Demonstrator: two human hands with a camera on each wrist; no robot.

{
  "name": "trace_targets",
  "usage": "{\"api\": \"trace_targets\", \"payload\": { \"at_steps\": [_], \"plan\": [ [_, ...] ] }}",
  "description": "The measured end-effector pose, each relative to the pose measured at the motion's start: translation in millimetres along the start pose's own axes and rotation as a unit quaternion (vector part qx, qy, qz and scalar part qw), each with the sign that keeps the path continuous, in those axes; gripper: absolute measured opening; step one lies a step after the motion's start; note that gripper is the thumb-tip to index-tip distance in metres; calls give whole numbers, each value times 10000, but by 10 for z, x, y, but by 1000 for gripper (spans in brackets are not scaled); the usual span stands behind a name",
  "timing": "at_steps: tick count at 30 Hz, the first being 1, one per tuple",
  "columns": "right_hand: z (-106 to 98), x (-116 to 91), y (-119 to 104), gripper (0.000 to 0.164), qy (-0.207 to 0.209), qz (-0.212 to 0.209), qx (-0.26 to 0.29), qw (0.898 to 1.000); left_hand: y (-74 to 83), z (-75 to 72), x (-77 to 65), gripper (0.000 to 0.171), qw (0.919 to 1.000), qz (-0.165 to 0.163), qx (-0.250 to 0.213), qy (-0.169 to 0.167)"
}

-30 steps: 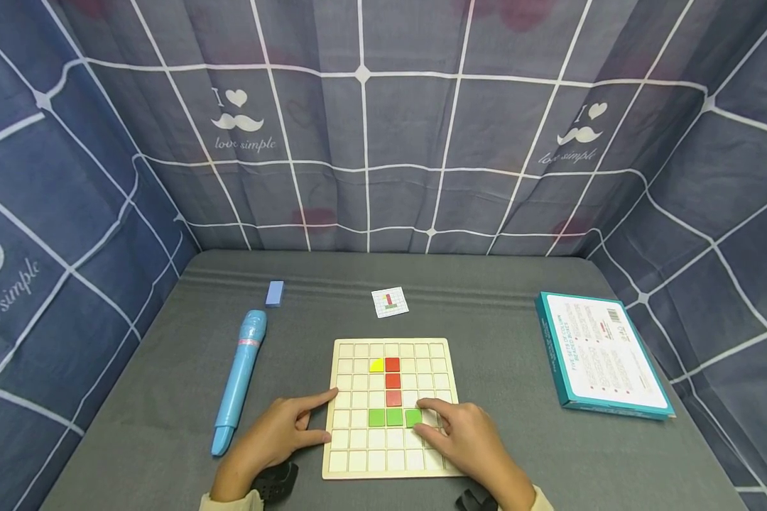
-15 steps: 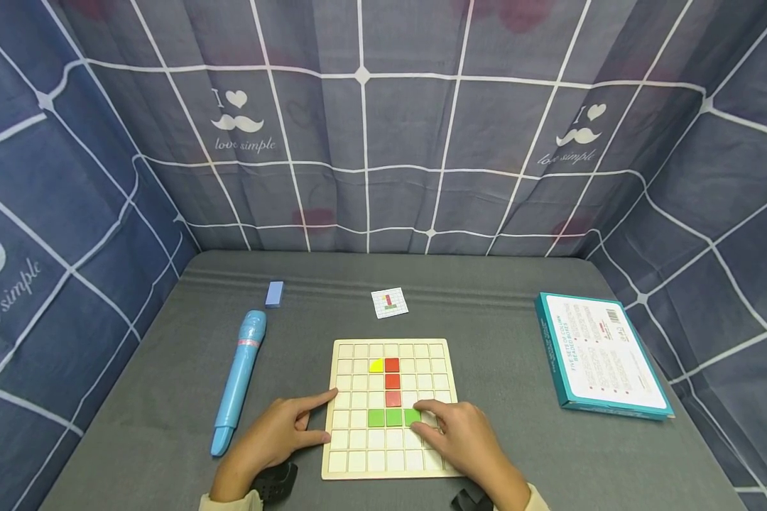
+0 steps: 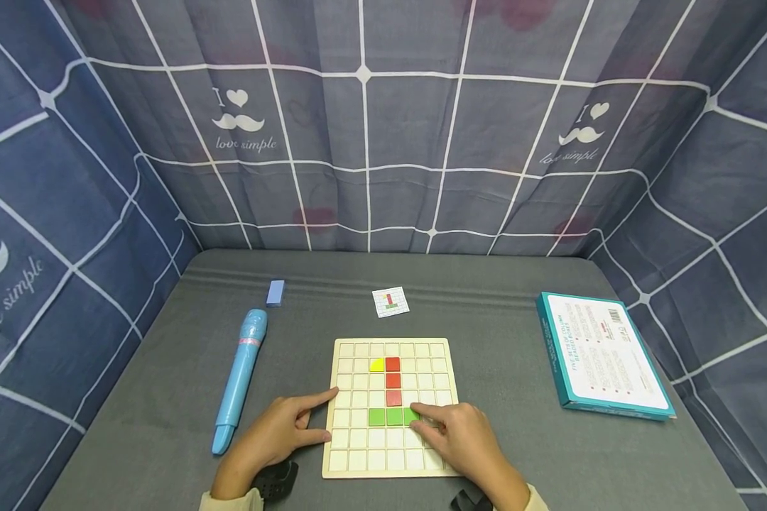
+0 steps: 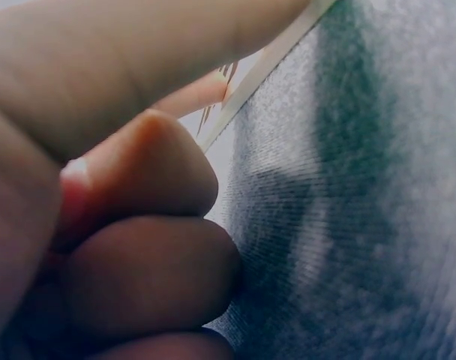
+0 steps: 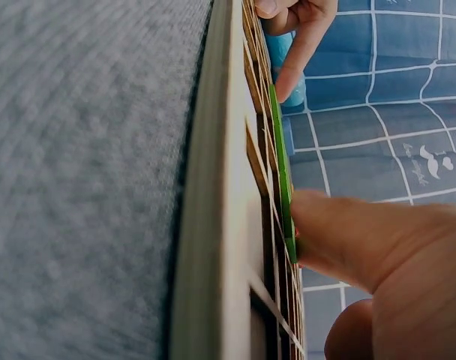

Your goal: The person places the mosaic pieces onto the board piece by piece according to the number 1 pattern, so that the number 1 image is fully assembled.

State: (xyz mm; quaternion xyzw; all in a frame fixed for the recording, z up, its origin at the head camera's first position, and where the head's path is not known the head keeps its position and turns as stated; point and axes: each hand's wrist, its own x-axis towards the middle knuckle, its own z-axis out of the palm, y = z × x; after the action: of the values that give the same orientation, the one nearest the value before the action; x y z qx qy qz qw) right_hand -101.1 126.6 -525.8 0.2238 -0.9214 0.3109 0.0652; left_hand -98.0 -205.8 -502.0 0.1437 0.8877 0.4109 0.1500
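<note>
A pale gridded board (image 3: 358,461) lies on the table in the head view. My left hand (image 3: 278,433) rests at its left edge, index finger and thumb extended against it; the other fingers are folded under. My right hand (image 3: 463,436) holds the right-hand green tile (image 3: 409,416) between thumb and index finger. Two more green tiles (image 3: 385,416) sit to its left in the same row. Above them stands a column of red tiles (image 3: 393,381), with a yellow piece (image 3: 376,365) beside the top one. In the right wrist view my thumb touches the green edge (image 5: 284,180).
Behind the board lies a small pattern card (image 3: 390,302). A light-blue pen-shaped case (image 3: 241,380) and a small blue block (image 3: 275,293) are at left. A teal and white box (image 3: 604,355) lies at right. Gridded cloth (image 3: 396,128) surrounds the grey table (image 3: 486,312).
My right hand has shifted slightly left, and the right-hand green tile now sits a little closer to its neighbour. My left hand stays at the board's edge.
</note>
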Motion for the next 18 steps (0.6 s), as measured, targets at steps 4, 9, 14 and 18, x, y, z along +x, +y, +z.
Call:
{"api": "trace_targets", "payload": {
  "at_steps": [4,9,14,18],
  "plan": [
    [23,-14,-12,23,117,-55,-100,9999,-24,-12,-10,68,10000,1,14,22],
    [40,-36,-3,24,211,-95,-117,9997,-66,-9,-26,67,10000,32,58,56],
    [-44,-61,86,23,231,-33,170,9996,-53,-48,-61,75,9982,306,260,455],
    [-312,-97,281,22,720,105,98,9973,59,-239,-101,77,9807,893,793,1547]
  ]
}}
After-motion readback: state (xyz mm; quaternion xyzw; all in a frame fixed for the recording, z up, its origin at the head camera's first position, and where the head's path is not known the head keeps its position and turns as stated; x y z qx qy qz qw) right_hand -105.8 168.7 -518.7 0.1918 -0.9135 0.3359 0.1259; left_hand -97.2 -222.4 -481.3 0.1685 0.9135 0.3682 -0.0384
